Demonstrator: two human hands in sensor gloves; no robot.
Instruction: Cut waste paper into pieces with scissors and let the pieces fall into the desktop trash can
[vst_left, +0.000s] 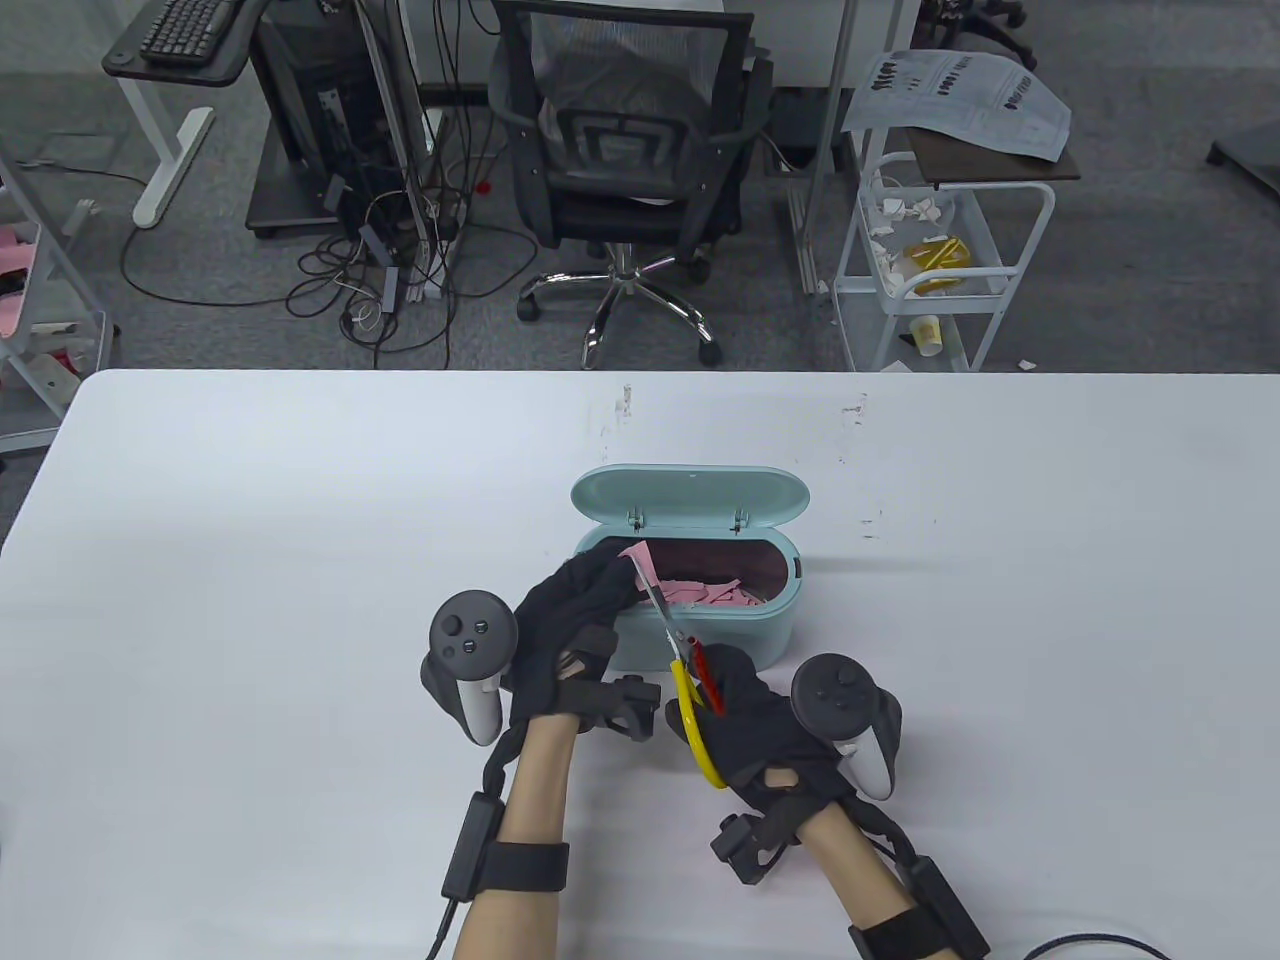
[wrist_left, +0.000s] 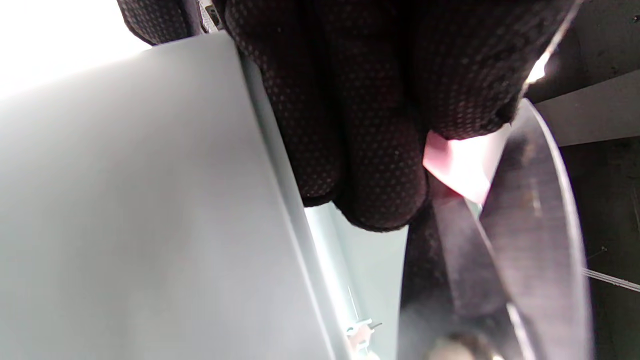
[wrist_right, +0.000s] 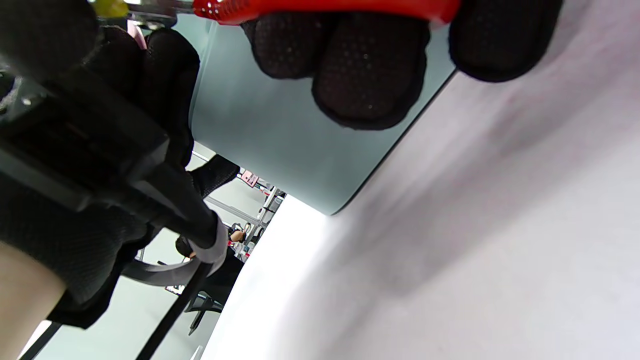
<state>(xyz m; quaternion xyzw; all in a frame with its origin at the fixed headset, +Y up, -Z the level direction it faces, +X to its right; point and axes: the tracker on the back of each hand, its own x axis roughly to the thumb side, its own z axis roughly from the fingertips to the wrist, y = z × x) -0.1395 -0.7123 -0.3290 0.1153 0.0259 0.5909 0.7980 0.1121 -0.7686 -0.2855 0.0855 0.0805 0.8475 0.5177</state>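
A mint desktop trash can (vst_left: 700, 635) stands mid-table with its lid (vst_left: 690, 497) open; several pink paper pieces (vst_left: 715, 592) lie inside. My left hand (vst_left: 585, 605) pinches a pink paper scrap (vst_left: 640, 562) over the can's left end; the scrap (wrist_left: 462, 167) shows between the fingertips (wrist_left: 380, 180) in the left wrist view. My right hand (vst_left: 760, 725) grips scissors (vst_left: 672, 640) by their yellow and red handles (vst_left: 700, 715), blades pointing at the scrap. The blades (wrist_left: 520, 235) stand slightly apart at the paper's edge. The red handle (wrist_right: 325, 9) crosses my right fingers (wrist_right: 367, 75).
The white table (vst_left: 250, 600) reaches all sides around the can. Behind the table's far edge stand an office chair (vst_left: 625, 150), a white cart (vst_left: 925, 255) with paper scraps, and cables on the floor.
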